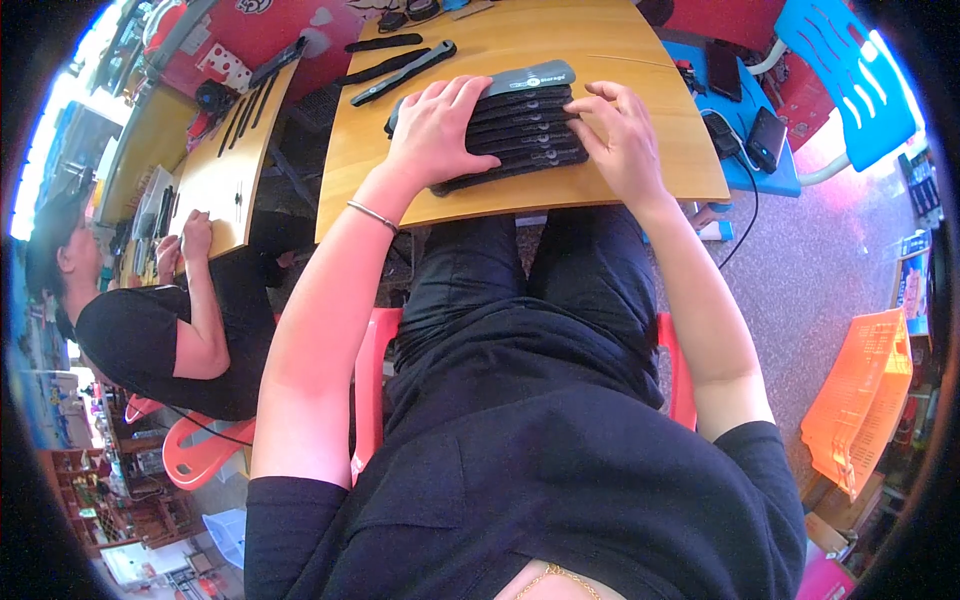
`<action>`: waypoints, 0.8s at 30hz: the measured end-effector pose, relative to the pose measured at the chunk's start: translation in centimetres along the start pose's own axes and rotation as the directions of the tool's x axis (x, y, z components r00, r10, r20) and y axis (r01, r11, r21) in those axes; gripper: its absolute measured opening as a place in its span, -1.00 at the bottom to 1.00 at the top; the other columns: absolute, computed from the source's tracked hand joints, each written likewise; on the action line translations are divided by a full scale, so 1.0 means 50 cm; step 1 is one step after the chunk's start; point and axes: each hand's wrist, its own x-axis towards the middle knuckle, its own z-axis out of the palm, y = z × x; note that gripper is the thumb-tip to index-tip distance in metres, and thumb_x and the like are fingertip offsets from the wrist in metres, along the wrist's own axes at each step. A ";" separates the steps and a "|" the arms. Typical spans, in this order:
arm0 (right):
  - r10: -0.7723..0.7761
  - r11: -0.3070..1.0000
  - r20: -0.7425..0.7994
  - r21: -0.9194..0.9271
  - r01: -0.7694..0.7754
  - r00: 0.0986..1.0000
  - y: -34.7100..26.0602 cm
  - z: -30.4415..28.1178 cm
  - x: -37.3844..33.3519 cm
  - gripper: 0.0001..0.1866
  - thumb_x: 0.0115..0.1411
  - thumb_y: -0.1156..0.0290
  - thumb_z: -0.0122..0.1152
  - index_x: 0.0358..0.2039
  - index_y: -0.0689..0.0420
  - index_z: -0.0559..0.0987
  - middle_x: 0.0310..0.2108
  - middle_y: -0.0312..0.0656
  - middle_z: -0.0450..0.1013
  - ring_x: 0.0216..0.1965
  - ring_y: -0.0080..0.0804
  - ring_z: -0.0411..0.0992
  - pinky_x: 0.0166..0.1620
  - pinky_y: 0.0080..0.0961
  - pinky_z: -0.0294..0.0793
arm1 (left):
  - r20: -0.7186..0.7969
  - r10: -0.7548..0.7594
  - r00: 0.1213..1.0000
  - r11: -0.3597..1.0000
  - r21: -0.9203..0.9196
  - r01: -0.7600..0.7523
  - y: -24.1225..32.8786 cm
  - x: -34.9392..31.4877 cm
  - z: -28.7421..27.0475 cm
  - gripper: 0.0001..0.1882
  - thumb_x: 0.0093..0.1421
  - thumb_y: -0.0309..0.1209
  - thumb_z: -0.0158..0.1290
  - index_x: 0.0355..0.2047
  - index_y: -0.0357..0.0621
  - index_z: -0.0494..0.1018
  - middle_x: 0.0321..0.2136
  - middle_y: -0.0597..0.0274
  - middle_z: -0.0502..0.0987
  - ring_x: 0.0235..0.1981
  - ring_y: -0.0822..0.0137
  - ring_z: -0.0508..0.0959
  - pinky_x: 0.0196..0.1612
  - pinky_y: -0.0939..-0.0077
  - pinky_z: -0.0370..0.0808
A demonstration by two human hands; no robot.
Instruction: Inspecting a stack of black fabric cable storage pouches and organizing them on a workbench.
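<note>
A pile of flat black strips (525, 140) with small pale marks lies overlapped on the wooden table in front of me. A grey piece with white print (530, 80) lies along its far edge. My left hand (435, 130) rests on the left part of the pile, fingers stretched out flat and thumb spread toward the middle. At the right end, my right hand (622, 135) has its thumb and forefinger closed at the edge of one strip; its other fingers are curled. The exact kind of the strips cannot be made out.
Beyond my left hand lie loose black strips (383, 42) and a grey-black strip (405, 73) on the table (350, 180). A co-worker (150, 320) sits left at another table. Right are a blue stand (785, 180) with devices, a cable, a blue chair (850, 80) and an orange crate (855, 400).
</note>
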 end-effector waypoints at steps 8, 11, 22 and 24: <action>0.002 0.997 -0.032 0.076 0.001 0.999 -0.005 0.005 0.017 -0.84 0.01 0.50 0.32 -0.36 -0.01 0.59 -0.15 -0.20 0.43 -0.07 -0.17 0.39 0.00 -0.29 0.38 | -0.010 0.004 1.000 1.000 0.010 -0.004 0.001 -0.003 0.002 -0.09 -0.27 -0.04 0.35 0.12 -0.01 0.26 0.00 0.19 0.43 0.05 0.13 0.42 0.06 0.15 0.34; -0.100 0.995 0.033 -0.001 0.100 0.994 0.005 0.005 0.011 -0.81 -0.05 0.55 0.30 -0.40 -0.02 0.60 -0.15 -0.24 0.43 -0.07 -0.19 0.38 -0.01 -0.31 0.38 | -0.019 0.009 1.000 1.000 0.013 -0.009 0.004 -0.001 0.001 -0.09 -0.27 -0.05 0.35 0.12 -0.02 0.26 -0.01 0.19 0.43 0.04 0.13 0.42 0.06 0.15 0.35; -0.169 0.976 0.061 -0.131 0.176 0.984 -0.008 -0.004 0.001 -0.76 -0.11 0.52 0.29 -0.37 -0.07 0.63 -0.02 -0.28 0.38 0.01 -0.20 0.33 0.02 -0.28 0.34 | -0.025 0.016 1.000 1.000 -0.007 -0.016 0.000 -0.004 0.002 -0.10 -0.26 -0.05 0.35 0.11 -0.01 0.26 -0.02 0.19 0.44 0.04 0.12 0.42 0.05 0.16 0.34; -0.160 0.977 0.070 -0.130 0.168 0.985 -0.010 -0.005 0.000 -0.76 -0.11 0.51 0.30 -0.36 -0.07 0.63 -0.01 -0.28 0.37 0.02 -0.21 0.33 0.03 -0.28 0.33 | -0.026 0.020 0.999 1.000 -0.005 -0.020 0.000 -0.003 0.002 -0.10 -0.26 -0.05 0.35 0.11 -0.01 0.26 -0.02 0.19 0.43 0.04 0.13 0.42 0.06 0.16 0.34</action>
